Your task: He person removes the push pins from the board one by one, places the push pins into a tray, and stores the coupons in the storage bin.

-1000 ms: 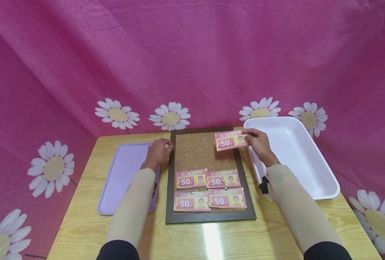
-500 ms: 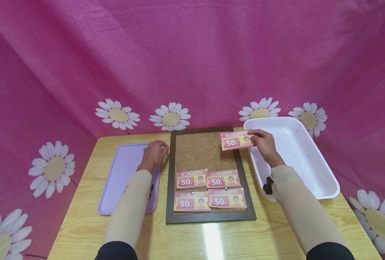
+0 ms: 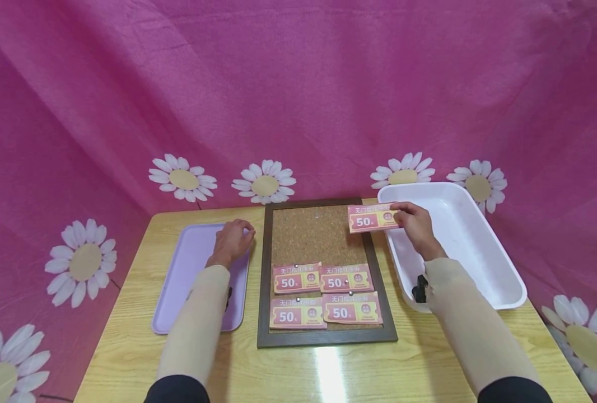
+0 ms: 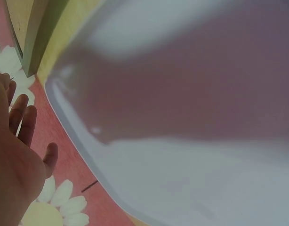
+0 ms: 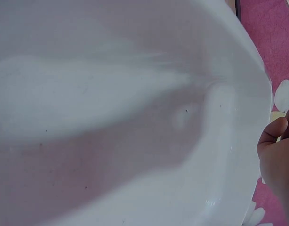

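A pink and yellow paper coupon [image 3: 369, 219] printed with "50" is held up by its right end in my right hand [image 3: 415, 224]. It hangs over the upper right of a framed cork board [image 3: 306, 232]. Several matching coupons, such as the lower left one [image 3: 295, 314], are fixed with silver pins in two rows on the board's lower half. My left hand [image 3: 232, 239] is above the far right corner of a purple tray [image 3: 190, 252], its fingers loosely bent. In the left wrist view those fingers [image 4: 28, 125] show nothing between them.
A deep white plastic basin [image 3: 460, 246] stands right of the board, beneath my right wrist. The wooden table [image 3: 298, 375] carries everything. Behind it hangs a pink cloth [image 3: 298, 101] with white flowers. A small pin [image 3: 316, 215] sits near the board's top.
My right hand has carried the coupon rightward, toward the board's right edge. My left hand has drawn back left, from beside the board's frame to above the purple tray.
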Tool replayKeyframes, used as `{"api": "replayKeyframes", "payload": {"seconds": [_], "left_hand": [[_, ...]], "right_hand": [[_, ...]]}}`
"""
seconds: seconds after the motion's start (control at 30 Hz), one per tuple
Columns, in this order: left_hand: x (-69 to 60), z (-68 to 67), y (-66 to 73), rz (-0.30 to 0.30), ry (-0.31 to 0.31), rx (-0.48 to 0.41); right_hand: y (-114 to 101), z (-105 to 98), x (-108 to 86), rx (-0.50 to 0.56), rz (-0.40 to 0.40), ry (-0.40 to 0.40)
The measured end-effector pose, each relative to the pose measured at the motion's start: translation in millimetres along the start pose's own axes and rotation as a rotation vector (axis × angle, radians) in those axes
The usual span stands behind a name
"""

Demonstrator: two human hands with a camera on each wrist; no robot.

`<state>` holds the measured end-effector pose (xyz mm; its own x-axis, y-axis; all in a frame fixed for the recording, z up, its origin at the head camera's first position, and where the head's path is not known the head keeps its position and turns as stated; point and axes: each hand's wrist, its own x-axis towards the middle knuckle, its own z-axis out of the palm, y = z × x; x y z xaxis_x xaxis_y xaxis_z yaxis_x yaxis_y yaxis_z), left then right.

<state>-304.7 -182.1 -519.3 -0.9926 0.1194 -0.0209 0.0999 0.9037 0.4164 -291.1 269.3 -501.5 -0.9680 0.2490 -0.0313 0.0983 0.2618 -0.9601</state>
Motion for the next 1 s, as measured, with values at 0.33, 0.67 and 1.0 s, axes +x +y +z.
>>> {"api": "replayKeyframes", "payload": {"seconds": [0.33, 0.67, 1.0], "left_hand": [[-3.1, -3.1, -7.2, -0.039, -0.015, 0.009], [-6.8, -6.2, -16.7, -0.067, -0.027, 0.018], [-14.2, -7.9, -30.1, -0.097, -0.028, 0.016]], "right_hand": [[1.0, -6.8, 0.2, -0.007, 0.046, -0.002], [6.2, -14.1, 2.2, 0.005, 0.065, 0.028], [12.8, -22.1, 3.7, 0.012, 0.098, 0.050]]}}
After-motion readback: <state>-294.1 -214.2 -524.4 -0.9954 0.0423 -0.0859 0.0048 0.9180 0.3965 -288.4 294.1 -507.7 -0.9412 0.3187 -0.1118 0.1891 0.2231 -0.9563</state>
